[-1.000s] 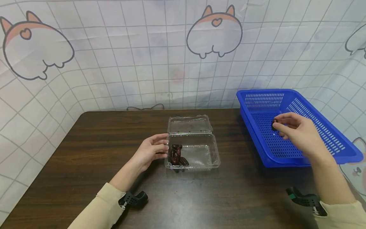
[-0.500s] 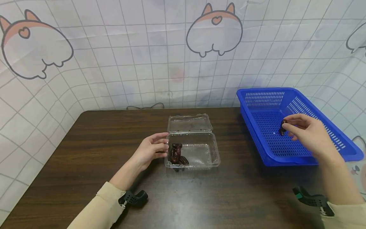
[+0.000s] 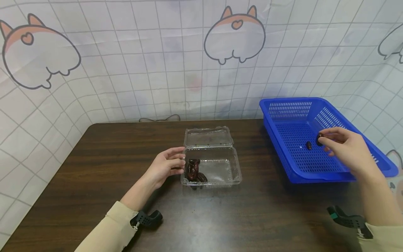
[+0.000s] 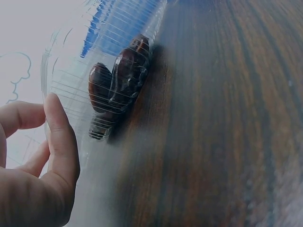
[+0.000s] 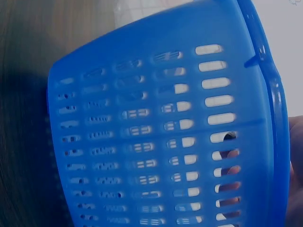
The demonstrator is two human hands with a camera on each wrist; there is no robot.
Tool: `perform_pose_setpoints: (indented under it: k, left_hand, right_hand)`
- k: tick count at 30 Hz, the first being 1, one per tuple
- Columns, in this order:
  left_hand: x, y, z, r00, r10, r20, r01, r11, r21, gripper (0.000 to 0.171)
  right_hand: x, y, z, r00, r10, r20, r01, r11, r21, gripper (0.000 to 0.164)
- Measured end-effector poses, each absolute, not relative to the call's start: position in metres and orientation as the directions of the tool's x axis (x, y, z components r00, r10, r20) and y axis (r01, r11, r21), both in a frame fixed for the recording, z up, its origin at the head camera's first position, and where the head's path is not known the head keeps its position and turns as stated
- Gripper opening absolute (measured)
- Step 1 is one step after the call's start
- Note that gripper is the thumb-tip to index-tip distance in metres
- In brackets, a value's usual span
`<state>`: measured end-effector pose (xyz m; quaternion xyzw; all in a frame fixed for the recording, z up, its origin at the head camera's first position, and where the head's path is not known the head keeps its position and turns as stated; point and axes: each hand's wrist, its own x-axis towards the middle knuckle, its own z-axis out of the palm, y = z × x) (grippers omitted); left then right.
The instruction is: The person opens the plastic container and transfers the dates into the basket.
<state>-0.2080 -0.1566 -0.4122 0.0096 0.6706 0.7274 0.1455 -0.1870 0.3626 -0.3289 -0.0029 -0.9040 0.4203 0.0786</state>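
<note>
My right hand (image 3: pixel 351 148) pinches a dark brown, glossy date (image 3: pixel 319 139) between thumb and fingers, over the blue slotted basket (image 3: pixel 291 164). One loose date (image 3: pixel 309 145) lies on the basket's floor, left of that hand. The basket's wall (image 5: pixel 142 123) fills most of the right wrist view and hides the held date. At the table's middle is a clear plastic clamshell box (image 3: pixel 220 171), lid raised at the back. Several dates (image 3: pixel 193 170) sit heaped in its left side. My left hand (image 3: pixel 165 164) touches the box's left side with fingertips (image 4: pixel 52 101), fingers relaxed.
Dark wood table (image 3: pixel 110 168) spreads around the box. A thin cord (image 3: pixel 160 119) lies along its back edge. A white grid-patterned cloth (image 3: pixel 141 70) with cartoon prints hangs behind and at both sides.
My right hand has moved right across the basket. It held more than one date earlier; one now lies on the basket's floor and one stays pinched. My left hand has not moved.
</note>
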Motion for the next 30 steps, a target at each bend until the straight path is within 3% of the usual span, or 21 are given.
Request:
perform_pose_setpoints:
  k: [10, 30]
  left_hand:
    - [-0.208, -0.157, -0.412, -0.958, 0.226, -0.179, -0.197, -0.059, 0.979, 0.055]
    - [-0.209, -0.156, -0.412, -0.956, 0.232, -0.180, -0.198, -0.055, 0.979, 0.055]
  right_hand:
    - [-0.185, 0.366, -0.330, -0.989, 0.071, 0.132, -0.049, 0.680, -0.731, 0.045]
    - [-0.183, 0.352, -0.329, -0.984, 0.041, 0.174, -0.094, 0.710, -0.698, 0.041]
